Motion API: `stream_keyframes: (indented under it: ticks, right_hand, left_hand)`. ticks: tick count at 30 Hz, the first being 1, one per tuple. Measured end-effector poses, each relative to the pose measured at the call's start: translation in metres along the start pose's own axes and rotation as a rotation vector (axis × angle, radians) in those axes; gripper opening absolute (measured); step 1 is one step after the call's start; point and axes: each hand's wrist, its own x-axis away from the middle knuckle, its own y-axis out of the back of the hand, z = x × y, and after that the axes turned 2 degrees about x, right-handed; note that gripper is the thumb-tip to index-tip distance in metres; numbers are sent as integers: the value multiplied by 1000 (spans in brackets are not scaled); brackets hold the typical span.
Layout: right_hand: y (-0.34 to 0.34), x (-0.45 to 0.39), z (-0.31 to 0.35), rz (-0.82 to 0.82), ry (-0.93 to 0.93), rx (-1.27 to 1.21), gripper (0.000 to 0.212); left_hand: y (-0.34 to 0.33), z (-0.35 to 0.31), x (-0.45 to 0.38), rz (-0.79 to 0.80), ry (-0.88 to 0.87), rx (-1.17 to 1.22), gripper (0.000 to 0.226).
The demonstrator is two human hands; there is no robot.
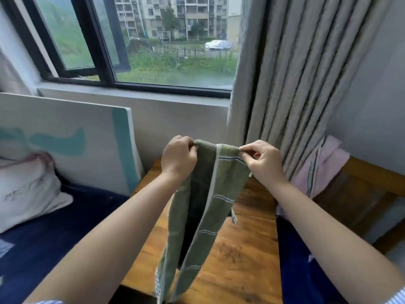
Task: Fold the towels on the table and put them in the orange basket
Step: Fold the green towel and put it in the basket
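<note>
Centre of frame: green towel (203,194) held up in the air, folded over at the top so two long panels hang down side by side toward the lower centre. Pale edging and thin dark stripes show on the right-hand panel; a checked patch shows at the bottom left corner.

Left hand (178,157) pinches the towel's upper left corner, fingers curled over the fold. Right hand (262,162) pinches the upper right corner between thumb and fingers. Both hands are level, close together, the fold stretched between them.

Below the towel: wooden counter (241,249), its bare top showing in the lower centre. The towel's lower ends hang in front of the counter's near edge; contact cannot be told.

Right of frame: pink towel (322,165) with striped trim, draped over a wooden chair (372,183). Dark blue cloth (293,260) lies at the counter's right edge.

Left of frame: bed with navy sheet (43,238), white pillow (28,189), white and teal board (65,137) leaning on the wall.

Upper frame: window (153,40) with dark frame, grey curtain (295,84) to its right.
</note>
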Motion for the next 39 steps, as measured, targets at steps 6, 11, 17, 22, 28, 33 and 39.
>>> stream_keyframes:
  ticks: [6, 11, 17, 22, 28, 33, 39]
  right_hand:
    - [-79, 4, -15, 78, -181, -143, 10]
    - [-135, 1, -52, 316, -368, -122, 12]
    - [-217, 12, -91, 732, -338, 19, 23]
    - [-274, 41, -110, 890, -333, 24, 40]
    - [-312, 90, -131, 881, -484, 200, 29]
    - [-330, 126, -126, 794, -606, 237, 26]
    - [-340, 146, -116, 613, -730, 244, 18]
  left_hand:
    - [10, 86, 3, 36, 160, -144, 24]
    - [-12, 150, -9, 196, 164, -288, 25]
    - [-73, 201, -33, 400, 211, -275, 25]
    - [-104, 236, -27, 476, 256, -203, 26]
    - [-141, 284, 13, 650, 422, -189, 26]
    - [-151, 314, 41, 743, 450, -183, 29]
    - [-144, 333, 54, 808, 205, -61, 29]
